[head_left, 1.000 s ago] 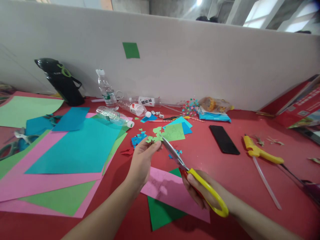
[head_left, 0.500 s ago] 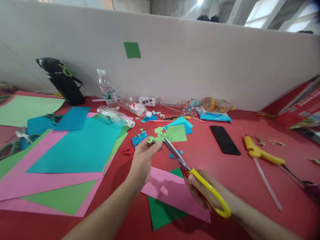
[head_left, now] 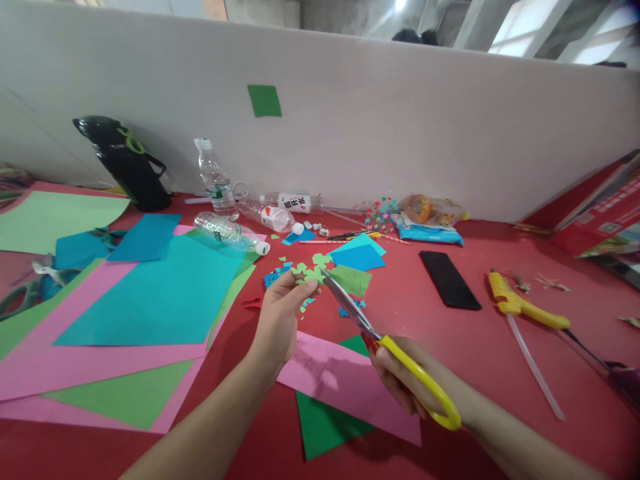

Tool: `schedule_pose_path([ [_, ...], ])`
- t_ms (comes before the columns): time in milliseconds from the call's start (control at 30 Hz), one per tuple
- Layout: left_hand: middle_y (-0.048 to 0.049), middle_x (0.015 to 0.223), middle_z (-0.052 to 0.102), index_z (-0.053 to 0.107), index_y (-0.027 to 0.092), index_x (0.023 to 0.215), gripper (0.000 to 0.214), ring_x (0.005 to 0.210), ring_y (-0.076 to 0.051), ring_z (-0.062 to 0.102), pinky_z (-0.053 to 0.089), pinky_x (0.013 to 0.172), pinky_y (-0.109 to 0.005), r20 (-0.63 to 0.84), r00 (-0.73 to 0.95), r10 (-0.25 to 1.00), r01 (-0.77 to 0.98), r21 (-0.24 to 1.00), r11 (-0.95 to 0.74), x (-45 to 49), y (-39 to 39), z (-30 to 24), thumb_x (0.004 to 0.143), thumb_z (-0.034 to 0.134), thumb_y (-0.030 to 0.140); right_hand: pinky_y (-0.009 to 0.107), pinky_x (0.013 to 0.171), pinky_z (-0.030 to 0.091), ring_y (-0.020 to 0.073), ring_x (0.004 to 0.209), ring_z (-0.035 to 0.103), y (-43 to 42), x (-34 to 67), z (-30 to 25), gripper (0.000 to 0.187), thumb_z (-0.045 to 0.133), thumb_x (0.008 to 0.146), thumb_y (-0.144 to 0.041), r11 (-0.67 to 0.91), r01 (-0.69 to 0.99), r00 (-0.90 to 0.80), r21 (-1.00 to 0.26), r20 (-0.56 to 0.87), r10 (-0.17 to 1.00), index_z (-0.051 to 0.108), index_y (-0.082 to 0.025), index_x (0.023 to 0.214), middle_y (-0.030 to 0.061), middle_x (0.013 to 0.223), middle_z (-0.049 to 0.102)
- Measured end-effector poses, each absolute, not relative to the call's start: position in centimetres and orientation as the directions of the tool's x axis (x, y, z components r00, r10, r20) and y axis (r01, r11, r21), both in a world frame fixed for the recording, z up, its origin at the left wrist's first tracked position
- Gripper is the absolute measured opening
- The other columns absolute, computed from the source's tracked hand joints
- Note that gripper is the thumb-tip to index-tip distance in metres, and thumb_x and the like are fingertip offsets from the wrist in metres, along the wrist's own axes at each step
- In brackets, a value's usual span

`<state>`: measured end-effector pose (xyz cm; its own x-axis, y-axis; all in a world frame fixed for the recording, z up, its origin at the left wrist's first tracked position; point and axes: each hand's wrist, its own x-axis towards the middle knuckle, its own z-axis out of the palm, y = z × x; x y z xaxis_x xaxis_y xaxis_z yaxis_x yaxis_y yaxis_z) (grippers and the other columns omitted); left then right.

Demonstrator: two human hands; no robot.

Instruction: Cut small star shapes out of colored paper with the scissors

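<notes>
Between the thumb and fingers of my left hand [head_left: 281,308] is pinched a light green sheet of paper [head_left: 353,280], its left part cut into ragged notches. My right hand [head_left: 400,373] grips yellow-handled scissors [head_left: 423,380], with some red on the inner side of the handle. The blades point up and left, their tips at the paper's cut edge beside my left thumb. Small blue star cutouts [head_left: 345,311] lie under the blades. Below my hands a pink sheet [head_left: 350,387] with faint drawn lines overlaps a dark green sheet [head_left: 327,427].
Left are stacked coloured sheets [head_left: 155,293], pliers [head_left: 47,273] and a black flask [head_left: 125,163]. Plastic bottles [head_left: 225,230] and a pile of paper stars [head_left: 383,215] line the white partition [head_left: 400,127]. Rightward lie a phone [head_left: 450,280] and a yellow glue gun [head_left: 525,307].
My left hand has shifted slightly left and turned the green paper, whose right part now tilts and looks darker. The scissors and my right hand have barely moved.
</notes>
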<state>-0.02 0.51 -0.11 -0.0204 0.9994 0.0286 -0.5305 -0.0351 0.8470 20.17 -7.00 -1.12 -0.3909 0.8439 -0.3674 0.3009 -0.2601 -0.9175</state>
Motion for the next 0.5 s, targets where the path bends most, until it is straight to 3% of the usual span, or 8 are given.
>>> schedule_pose_path([
  [233, 0.0014, 0.068, 0.067, 0.068, 0.016, 0.066, 0.011, 0.070, -0.011, 0.062, 0.047, 0.074, -0.024, -0.086, -0.018, 0.996, -0.619, 0.784, 0.056, -0.1, 0.9, -0.5, 0.063, 0.078, 0.017, 0.016, 0.030, 0.023, 0.0048, 0.028, 0.032, -6.9, 20.2, -1.4, 0.064, 0.040, 0.078, -0.083, -0.226, 0.267, -0.451, -0.937, -0.329, 0.829, 0.041, -0.021, 0.062, -0.0064, 0.039, 0.044],
  [367, 0.0004, 0.072, 0.066, 0.064, 0.016, 0.063, 0.013, 0.075, -0.012, 0.062, 0.047, 0.077, -0.026, -0.086, 0.089, 0.992, -0.632, 0.765, 0.123, 0.0, 0.9, -0.7, 0.066, 0.076, 0.020, 0.015, 0.031, 0.026, 0.0046, 0.029, 0.033, -7.0, 20.4, -2.3, 0.062, 0.040, 0.083, -0.078, -0.208, 0.238, -0.466, -0.949, -0.299, 0.833, 0.043, -0.020, 0.062, -0.0060, 0.040, 0.045],
  [500, 0.0016, 0.068, 0.064, 0.064, 0.017, 0.062, 0.015, 0.074, -0.012, 0.063, 0.046, 0.079, -0.026, -0.091, 0.049, 0.995, -0.647, 0.756, 0.101, 0.1, 0.8, -0.5, 0.064, 0.078, 0.018, 0.015, 0.031, 0.027, 0.0046, 0.028, 0.032, -7.0, 20.2, -2.5, 0.063, 0.042, 0.079, -0.082, -0.226, 0.251, -0.428, -0.941, -0.318, 0.846, 0.044, -0.021, 0.064, -0.0070, 0.039, 0.045],
])
